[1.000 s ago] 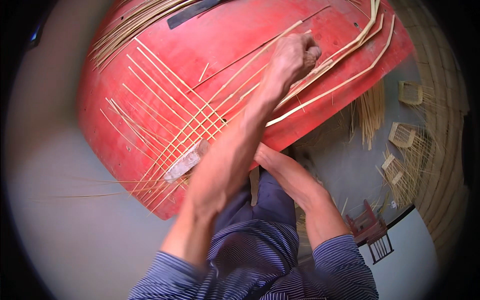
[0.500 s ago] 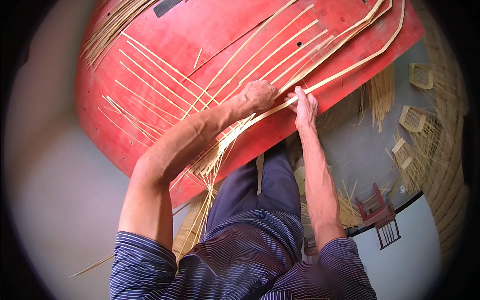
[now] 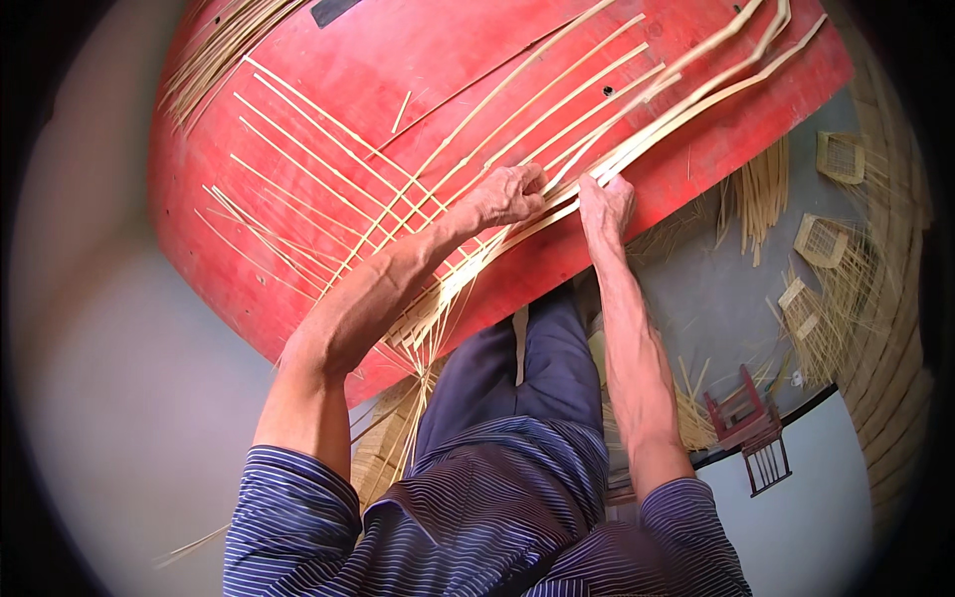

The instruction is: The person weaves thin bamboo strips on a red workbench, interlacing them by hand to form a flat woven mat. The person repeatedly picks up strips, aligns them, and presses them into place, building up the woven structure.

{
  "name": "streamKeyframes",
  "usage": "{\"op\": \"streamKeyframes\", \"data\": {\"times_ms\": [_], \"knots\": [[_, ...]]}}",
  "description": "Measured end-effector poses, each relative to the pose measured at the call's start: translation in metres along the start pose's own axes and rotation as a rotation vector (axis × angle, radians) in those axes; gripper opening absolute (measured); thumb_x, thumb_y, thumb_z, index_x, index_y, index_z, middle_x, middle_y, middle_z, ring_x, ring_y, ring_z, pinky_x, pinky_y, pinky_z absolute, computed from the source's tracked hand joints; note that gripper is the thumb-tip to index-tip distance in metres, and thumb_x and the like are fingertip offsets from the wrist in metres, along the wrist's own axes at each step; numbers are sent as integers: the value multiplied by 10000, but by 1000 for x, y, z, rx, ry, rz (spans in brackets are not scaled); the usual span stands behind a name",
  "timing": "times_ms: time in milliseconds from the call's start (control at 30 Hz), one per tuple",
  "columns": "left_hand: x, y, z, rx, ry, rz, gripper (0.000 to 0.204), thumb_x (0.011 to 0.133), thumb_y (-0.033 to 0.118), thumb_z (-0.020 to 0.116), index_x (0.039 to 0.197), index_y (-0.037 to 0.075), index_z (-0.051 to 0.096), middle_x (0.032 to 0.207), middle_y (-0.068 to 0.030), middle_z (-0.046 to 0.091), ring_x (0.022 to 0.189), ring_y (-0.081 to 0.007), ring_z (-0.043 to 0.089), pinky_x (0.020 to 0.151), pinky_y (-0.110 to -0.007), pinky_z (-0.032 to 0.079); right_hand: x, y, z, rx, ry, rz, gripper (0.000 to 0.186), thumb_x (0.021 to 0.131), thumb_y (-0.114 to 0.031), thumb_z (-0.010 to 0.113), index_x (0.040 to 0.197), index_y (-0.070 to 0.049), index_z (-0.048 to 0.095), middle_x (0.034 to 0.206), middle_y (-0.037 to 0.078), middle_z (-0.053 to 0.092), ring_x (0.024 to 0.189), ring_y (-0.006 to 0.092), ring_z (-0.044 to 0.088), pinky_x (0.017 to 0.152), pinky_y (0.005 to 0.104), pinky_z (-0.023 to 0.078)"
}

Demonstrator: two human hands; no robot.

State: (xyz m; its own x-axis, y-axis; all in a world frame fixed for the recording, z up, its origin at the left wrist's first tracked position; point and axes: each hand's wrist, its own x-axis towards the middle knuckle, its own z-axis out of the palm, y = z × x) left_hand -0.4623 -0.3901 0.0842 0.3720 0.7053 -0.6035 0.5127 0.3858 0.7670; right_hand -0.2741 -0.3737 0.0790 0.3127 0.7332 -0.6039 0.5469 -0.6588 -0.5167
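Pale bamboo-like strips [image 3: 698,105] run across the red tabletop, crossing others in an open lattice [image 3: 398,214] at the middle. My left hand [image 3: 515,194] is closed, knuckles up, around the strips beside the lattice. Just right of it, my right hand [image 3: 607,204] pinches several long strips near the table's front edge. The strips' far ends fan toward the upper right. A tighter woven part [image 3: 423,313] lies left of my hands, and a bunch of strip ends spills from it over the edge. My left fingertips are mostly hidden.
The red table [image 3: 328,199] carries a pile of thin strips [image 3: 224,60] at upper left and a dark flat piece [image 3: 333,10]. On the floor at right are a hanging bundle of strips [image 3: 762,194], half-woven baskets [image 3: 823,241] and a small dark red chair [image 3: 746,423].
My right hand has closed from a loose, partly open pose onto the strips. The outer strip, apart before, now runs close beside the others. My left hand has barely shifted.
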Motion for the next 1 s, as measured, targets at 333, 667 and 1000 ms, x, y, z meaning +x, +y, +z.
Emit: {"op": "streamKeyframes", "data": {"times_ms": [333,667,1000], "knots": [[6,-22,14,73,82,86,168,747,142,650,832,-1,627,780,-242,613,774,-416,617,686,-459,493,5,40,22,787,-51,254,195,836,-161,701,953,-18,638,772,107,682,664,227,693,541,344,583],[4,-11,14,105,6,38,184,803,129,585,920,6,656,872,-242,653,846,-401,659,719,-476,516,16,54,26,695,-147,136,113,804,-76,724,777,-4,642,655,72,619,609,184,612,613,347,537],[14,-7,16,115,-22,-43,255,806,133,604,1026,5,609,942,-236,662,884,-394,659,735,-484,497,7,48,21,1059,-507,218,315,924,-179,643,1154,33,611,786,105,672,739,274,685,739,416,570]]}}
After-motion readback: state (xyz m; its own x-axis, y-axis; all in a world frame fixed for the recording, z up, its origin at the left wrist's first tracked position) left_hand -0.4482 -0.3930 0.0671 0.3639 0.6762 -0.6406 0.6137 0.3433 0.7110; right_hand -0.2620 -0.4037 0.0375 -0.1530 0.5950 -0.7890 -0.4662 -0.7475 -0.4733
